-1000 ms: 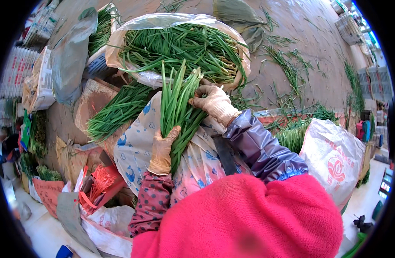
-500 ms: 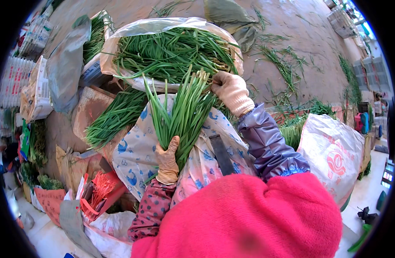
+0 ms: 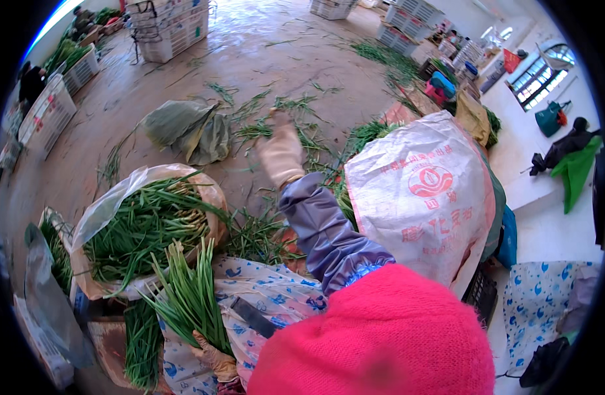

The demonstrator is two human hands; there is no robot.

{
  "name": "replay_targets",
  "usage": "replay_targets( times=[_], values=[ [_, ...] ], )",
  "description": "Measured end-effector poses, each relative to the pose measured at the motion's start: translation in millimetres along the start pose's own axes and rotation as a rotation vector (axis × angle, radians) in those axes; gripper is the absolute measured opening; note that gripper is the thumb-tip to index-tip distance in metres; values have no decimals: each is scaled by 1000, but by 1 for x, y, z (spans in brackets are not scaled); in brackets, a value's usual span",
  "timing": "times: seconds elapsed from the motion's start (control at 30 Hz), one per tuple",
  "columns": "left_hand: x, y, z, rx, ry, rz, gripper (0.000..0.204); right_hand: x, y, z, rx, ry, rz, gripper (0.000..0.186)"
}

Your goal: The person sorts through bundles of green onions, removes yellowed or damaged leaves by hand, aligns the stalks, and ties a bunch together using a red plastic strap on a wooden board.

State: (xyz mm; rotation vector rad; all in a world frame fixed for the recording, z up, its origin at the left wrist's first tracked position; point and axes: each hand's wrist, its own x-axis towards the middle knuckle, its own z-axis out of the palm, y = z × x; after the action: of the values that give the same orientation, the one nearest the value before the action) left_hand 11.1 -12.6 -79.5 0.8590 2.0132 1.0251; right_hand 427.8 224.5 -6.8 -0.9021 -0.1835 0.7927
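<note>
My left hand, in a tan glove, is closed around the lower part of a bunch of garlic chives, long flat green leaves held upright above my lap. Under the bunch lies a white apron with blue prints. Stretched far forward over the floor, my right hand wears a pale glove and is smeared by motion, so its fingers do not show clearly. Loose green leaves lie on the floor around it. To the left of the bunch stands a plastic-lined basket heaped with more chives.
A white woven sack with red print covers a heap at my right. Beyond the basket lies a crumpled grey-green sack on the muddy floor. White crates stand farther off, and more chives lie beside my left knee.
The view has swung to the right. My right hand has left the top of the bunch and reached out over the floor. The left hand still holds the chives.
</note>
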Motion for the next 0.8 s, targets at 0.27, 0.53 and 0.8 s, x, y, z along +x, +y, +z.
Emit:
replay_targets(
  times=[0.27,0.53,0.8],
  values=[
    [0,0,-3,83,50,74,83,-158,91,55,-1320,-1264,-47,69],
    [-5,14,-9,13,-78,325,88,-176,96,96,-1248,-1287,-147,32],
    [-3,26,-8,-273,-76,-103,45,-156,91,81,-946,-838,108,14]
  ],
)
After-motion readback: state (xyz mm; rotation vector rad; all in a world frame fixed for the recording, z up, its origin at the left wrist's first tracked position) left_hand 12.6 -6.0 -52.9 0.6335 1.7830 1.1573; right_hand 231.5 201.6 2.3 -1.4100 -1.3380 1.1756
